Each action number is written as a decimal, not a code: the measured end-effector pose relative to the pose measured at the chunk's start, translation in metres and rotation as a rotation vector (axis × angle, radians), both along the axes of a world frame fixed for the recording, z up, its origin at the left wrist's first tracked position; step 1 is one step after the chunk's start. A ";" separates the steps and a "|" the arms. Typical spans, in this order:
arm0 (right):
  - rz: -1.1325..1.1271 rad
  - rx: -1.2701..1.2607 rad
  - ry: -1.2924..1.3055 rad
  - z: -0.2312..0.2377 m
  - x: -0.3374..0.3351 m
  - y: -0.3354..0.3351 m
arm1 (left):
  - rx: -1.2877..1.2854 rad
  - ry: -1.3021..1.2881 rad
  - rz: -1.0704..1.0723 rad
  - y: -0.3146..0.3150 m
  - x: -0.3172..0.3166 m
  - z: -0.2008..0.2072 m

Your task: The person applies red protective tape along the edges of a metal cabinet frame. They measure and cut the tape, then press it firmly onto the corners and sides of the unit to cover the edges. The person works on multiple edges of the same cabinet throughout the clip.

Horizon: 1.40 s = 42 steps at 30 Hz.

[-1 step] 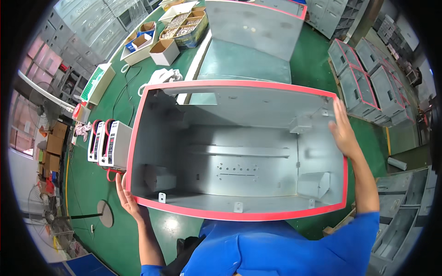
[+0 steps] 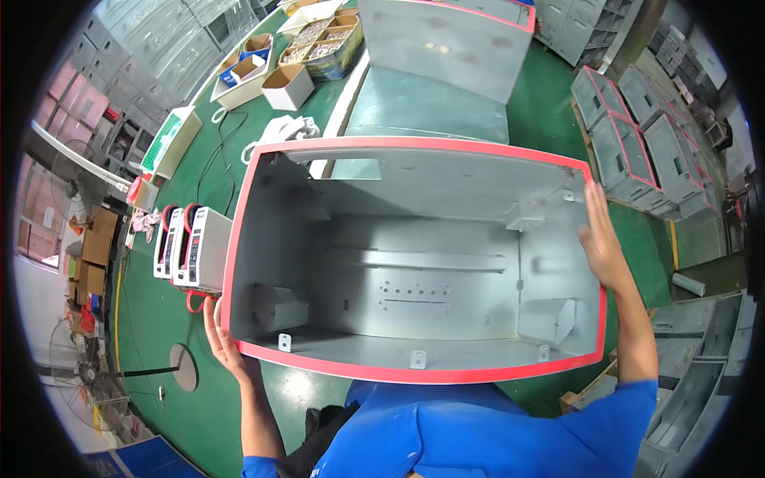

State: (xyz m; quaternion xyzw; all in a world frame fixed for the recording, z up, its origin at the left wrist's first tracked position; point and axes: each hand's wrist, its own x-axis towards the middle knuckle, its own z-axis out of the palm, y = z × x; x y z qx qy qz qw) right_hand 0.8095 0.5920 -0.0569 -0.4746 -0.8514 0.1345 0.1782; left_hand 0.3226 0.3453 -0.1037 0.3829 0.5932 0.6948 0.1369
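A grey sheet-metal cabinet (image 2: 414, 301) fills the middle of the view, its open side facing up toward me, in front of my blue shirt. Red edging (image 2: 422, 143) runs around its rim, and the inside shows brackets, small tabs and a row of holes. At its lower left corner, my left hand (image 2: 225, 344) holds the outer side with fingers extended along it. My right hand (image 2: 603, 243) holds the right side, fingers stretched along the red edge and thumb toward the inside. The undersides of both grips are hidden.
Two white devices with red rings (image 2: 199, 251) stand just left of the cabinet. Beyond it, another grey metal panel (image 2: 446, 48) rises from a green-topped table (image 2: 422, 107). Boxes of small parts (image 2: 327, 44) sit at the far left; stacked grey cabinets (image 2: 629, 143) stand at right.
The cabinet and both hands have shifted very slightly to the right in the view. The grips look the same.
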 end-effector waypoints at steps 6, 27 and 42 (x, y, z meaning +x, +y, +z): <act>-0.152 -0.186 -0.003 0.026 -0.001 -0.131 | -0.044 -0.084 -0.105 0.001 -0.017 -0.003; -0.361 -0.110 -0.230 0.002 0.002 -0.057 | -0.111 0.002 -0.099 -0.001 -0.025 -0.012; -0.308 -0.638 0.930 -0.002 0.040 -0.014 | -0.057 -0.136 0.019 0.000 -0.024 -0.021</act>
